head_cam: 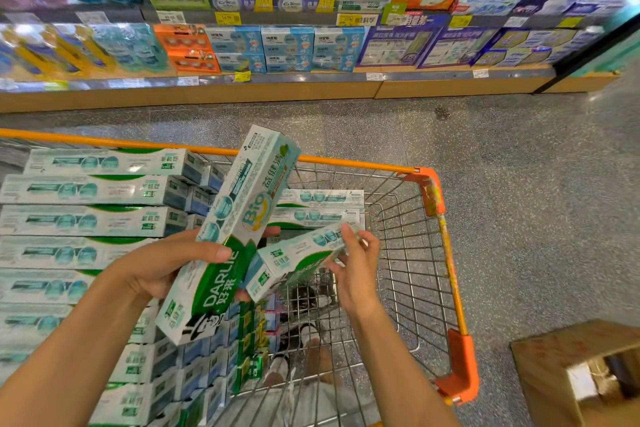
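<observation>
Forearms reach in from the bottom edge, and both hands are busy over the shopping cart (429, 191). Look at the left hand (166, 267): it is wrapped round a long Darlie toothpaste box (239, 218), thumb across the front, fingers underneath, with the box tilted up and away toward the far rim. Over on the other side, the right hand (356, 267) pinches the far end of a second toothpaste box (298, 256) in its fingertips. That box's near end is tucked against the first, and the two are touching. Both boxes are held above the cart's open right half, while stacked toothpaste boxes (93, 191) fill the left half in rows. Whether these two are headed into the stack or out toward the toothpaste shelves (277, 45), I cannot tell. To do this well, I'd square them side by side, grip nearer the middle than the ends, and go gently on the thin card. A cardboard carton (554, 357) sits on the floor to the right, apart from the cart.
</observation>
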### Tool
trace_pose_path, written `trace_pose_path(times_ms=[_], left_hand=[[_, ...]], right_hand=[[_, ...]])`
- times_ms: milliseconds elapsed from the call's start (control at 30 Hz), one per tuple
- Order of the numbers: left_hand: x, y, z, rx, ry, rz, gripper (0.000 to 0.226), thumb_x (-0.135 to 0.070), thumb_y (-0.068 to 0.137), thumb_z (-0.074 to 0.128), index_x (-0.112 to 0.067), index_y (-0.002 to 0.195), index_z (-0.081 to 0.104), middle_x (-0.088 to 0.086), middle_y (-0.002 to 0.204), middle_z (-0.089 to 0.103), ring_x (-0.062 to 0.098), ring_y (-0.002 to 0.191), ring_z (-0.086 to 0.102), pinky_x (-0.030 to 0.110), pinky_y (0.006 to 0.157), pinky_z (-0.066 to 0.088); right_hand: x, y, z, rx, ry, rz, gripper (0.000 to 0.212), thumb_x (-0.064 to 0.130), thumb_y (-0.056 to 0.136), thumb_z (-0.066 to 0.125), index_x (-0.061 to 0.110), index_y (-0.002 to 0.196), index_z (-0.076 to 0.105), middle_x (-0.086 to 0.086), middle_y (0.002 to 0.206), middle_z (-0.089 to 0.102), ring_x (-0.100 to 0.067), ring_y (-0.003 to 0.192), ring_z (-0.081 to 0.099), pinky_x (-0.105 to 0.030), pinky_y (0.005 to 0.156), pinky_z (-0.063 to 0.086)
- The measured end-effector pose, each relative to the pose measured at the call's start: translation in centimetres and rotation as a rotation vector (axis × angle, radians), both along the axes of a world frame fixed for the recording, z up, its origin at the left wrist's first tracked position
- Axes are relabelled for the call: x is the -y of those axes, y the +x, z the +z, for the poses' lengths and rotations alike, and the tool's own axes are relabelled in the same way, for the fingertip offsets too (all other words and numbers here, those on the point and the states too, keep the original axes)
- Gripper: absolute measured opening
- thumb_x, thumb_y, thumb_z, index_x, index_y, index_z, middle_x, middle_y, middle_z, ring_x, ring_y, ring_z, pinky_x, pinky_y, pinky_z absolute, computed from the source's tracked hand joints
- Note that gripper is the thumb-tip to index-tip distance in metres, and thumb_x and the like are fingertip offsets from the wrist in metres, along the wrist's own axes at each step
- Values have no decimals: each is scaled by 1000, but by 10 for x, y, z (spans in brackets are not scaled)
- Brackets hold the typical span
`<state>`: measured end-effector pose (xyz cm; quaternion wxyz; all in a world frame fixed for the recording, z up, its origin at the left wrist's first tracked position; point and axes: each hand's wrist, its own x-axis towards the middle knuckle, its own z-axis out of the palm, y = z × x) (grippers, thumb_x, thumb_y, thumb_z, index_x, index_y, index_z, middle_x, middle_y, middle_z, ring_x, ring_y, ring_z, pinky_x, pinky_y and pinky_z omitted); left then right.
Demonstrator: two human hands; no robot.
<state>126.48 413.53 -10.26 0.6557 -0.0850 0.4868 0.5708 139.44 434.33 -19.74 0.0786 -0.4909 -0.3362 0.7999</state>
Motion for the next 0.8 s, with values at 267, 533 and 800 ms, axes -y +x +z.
trace_pose_path(times_ms=[267, 533, 800], left_hand=[[-6, -5, -5, -135, -145, 28, 124, -40, 7, 96, -12, 120, 51, 30, 109, 62, 38, 81, 66, 45, 60, 58], [-8, -2, -7, -214, -140, 59, 113, -45, 10, 94, -22, 113, 54, 14, 95, 73, 21, 75, 72, 34, 53, 58], [-21, 6, -4, -251, -122, -35, 110, -48, 12, 94, -17, 110, 55, 5, 87, 74, 18, 68, 70, 28, 53, 56]], right_hand=[[-28, -11, -39, 214, -266, -259, 59, -3, 85, 61, 8, 137, 34, -20, 122, 57, -30, 96, 64, -38, 68, 58], [2, -34, -59, 346, -130, -327, 92, -5, 87, 60, 23, 151, 0, -15, 150, 31, -35, 132, 40, -57, 105, 36], [-1, -53, 4, 410, -381, 333, 36, 14, 98, 50, -2, 130, 46, -19, 128, 56, -28, 100, 61, -33, 87, 50]])
